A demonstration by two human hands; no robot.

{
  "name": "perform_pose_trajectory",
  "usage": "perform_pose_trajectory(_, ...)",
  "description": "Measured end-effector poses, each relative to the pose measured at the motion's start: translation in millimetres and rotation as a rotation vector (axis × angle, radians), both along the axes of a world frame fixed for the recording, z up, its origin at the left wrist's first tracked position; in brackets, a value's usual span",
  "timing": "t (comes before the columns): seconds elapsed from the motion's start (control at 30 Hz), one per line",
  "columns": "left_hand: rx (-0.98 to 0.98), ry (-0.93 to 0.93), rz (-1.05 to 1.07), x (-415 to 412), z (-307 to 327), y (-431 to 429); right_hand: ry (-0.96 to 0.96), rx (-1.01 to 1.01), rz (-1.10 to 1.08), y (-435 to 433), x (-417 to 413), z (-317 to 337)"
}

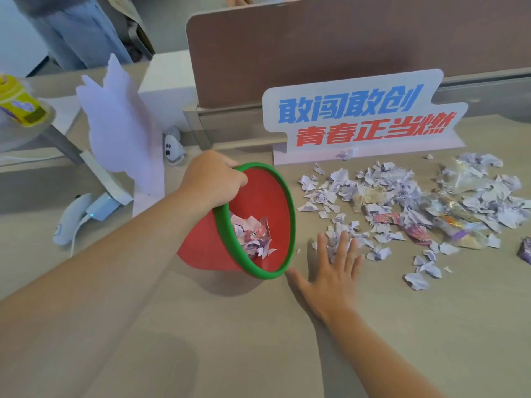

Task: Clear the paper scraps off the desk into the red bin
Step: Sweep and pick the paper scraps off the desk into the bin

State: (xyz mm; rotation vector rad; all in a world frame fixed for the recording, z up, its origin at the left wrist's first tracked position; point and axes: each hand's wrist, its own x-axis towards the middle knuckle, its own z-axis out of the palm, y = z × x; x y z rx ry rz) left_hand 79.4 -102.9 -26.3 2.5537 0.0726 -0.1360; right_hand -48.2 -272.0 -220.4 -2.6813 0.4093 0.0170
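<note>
Desk: we see a pale wood-grain desk [258, 340] backed by a brown partition panel [344, 47].
Sign: a standing card sign [362, 116] with blue and red characters stands at the back, just behind the mess.
Red bin: our red bin [267, 202] with a green rim is tipped on its side, its mouth facing right toward the scraps, its lower rim near the desk.
Left hand: our left hand [212, 176] curls over the bin's upper rim, fingers hooked inside and thumb outside, clamped on the rim.
Right hand: our right hand [333, 268] lies flat, palm down, fingers spread and gripping nothing; the thumb is just beside the bin's lower rim.
Paper scraps: the torn paper scraps [402, 202] spread across the desk to the right of the bin; our fingertips [343, 239] touch the nearest pieces.
Wrappers: a few clear and coloured wrappers [448, 214] lie among them.
Inside the bin: some scraps [253, 234] already lie against its lower wall.
</note>
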Motion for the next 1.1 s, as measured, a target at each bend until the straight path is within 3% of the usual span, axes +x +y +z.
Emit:
perform_pose_trajectory(0.17, -0.021, 0.029, 0.071, -2, 5, 5, 0.027, -0.043, 0.010, 14, 50, 1)
perform_pose_trajectory(0.37, -0.029, 0.029, 0.090, 3, 6, 6, 0.028, -0.023, -0.130, -25, 90, -6)
perform_pose_trajectory(0.63, -0.093, 0.058, 0.134, 11, 2, 12, -0.069, -0.106, 0.011, -59, 117, 0)
perform_pose_trajectory(0.7, -0.103, 0.064, 0.143, 12, 0, 13, -0.021, -0.046, 0.071, -71, 123, 0)
perform_pose_trajectory(0.77, -0.099, 0.066, 0.136, 13, 1, 14, 0.074, 0.094, -0.049, -82, 132, 7)
perform_pose_trajectory(0.87, -0.120, 0.088, 0.134, 11, 3, 17, 0.027, 0.220, -0.144, -68, 135, 42)
perform_pose_trajectory(1.0, -0.153, 0.114, 0.125, 9, 6, 18, -0.247, 0.395, 0.135, 8, 110, 109)
perform_pose_trajectory(1.1, -0.169, 0.124, 0.130, 6, 8, 16, -0.174, 0.374, 0.411, 60, 99, 116)
